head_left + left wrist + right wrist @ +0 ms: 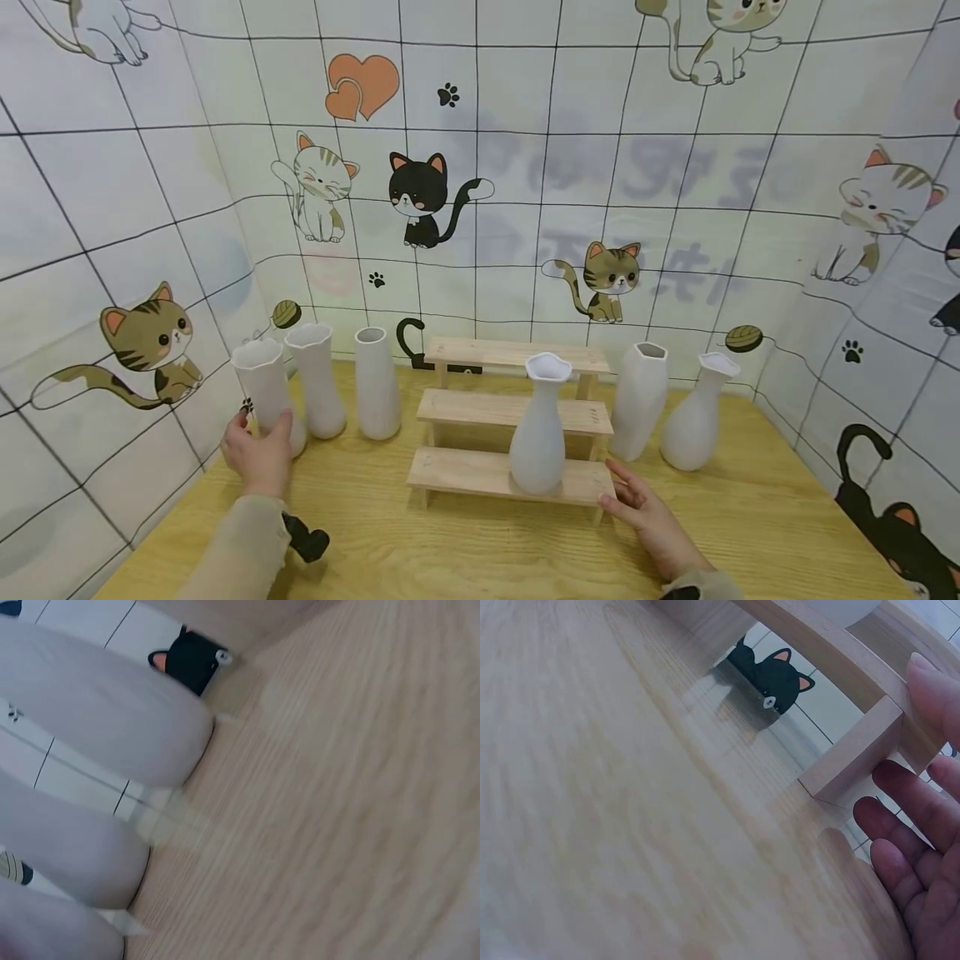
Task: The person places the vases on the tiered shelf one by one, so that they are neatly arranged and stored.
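Observation:
At the far left of the head view, my left hand (258, 454) holds a white vase with a wavy rim (258, 367), thumb on its right side and fingers on its left. Beside the right end of a three-step wooden stand (457, 468), my right hand (648, 517) rests with thumb and fingertips at the lowest step's corner. In the right wrist view, its fingers (907, 791) are loosely bent near the stand's leg (855, 754). A narrow-necked white vase (538, 442) stands upright on the lowest step. The left hand is hardly visible in the left wrist view.
Two white vases, one flared (318, 392) and one straight-sided (377, 387), stand left of the stand. An angular vase (640, 404) and a round-bellied vase (690, 425) stand at its right. Cat-printed walls (510, 167) enclose the wooden table (465, 558).

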